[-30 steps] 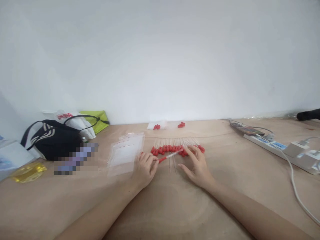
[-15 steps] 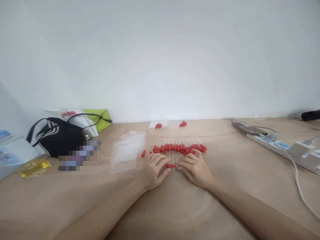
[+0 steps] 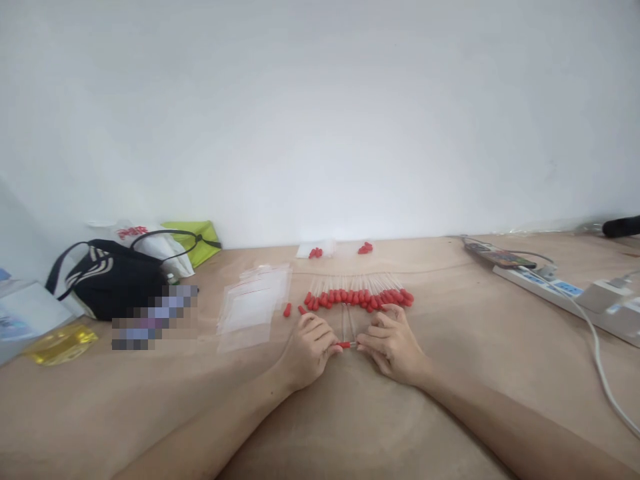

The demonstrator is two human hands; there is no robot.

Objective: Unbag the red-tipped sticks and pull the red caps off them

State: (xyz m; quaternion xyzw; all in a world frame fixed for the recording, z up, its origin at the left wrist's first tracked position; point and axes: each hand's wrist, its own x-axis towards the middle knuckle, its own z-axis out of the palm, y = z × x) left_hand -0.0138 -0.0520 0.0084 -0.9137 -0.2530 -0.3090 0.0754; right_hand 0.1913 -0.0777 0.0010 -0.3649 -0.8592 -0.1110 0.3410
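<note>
My left hand (image 3: 311,347) and my right hand (image 3: 393,343) meet at the middle of the wooden table (image 3: 350,413). Between their pinched fingertips is a small dropper with a red bulb (image 3: 344,345); the left fingers grip the red end and the right fingers grip the clear tube end. Just beyond the hands lies a row of several clear droppers with red bulbs (image 3: 359,296). Two loose red bulbs (image 3: 294,309) lie left of the row. A stack of clear zip bags (image 3: 253,305) lies left of my left hand.
A black bag (image 3: 107,277), a white bag and a green pouch (image 3: 196,238) sit at the left. Small piles of red bulbs (image 3: 365,248) lie by the wall. A power strip (image 3: 555,291) with plugs and a cable (image 3: 597,363) lies at the right.
Both hands drew back from the row toward me, bringing one dropper with them. They have closed together on it, and the red bulb now shows less between the fingers.
</note>
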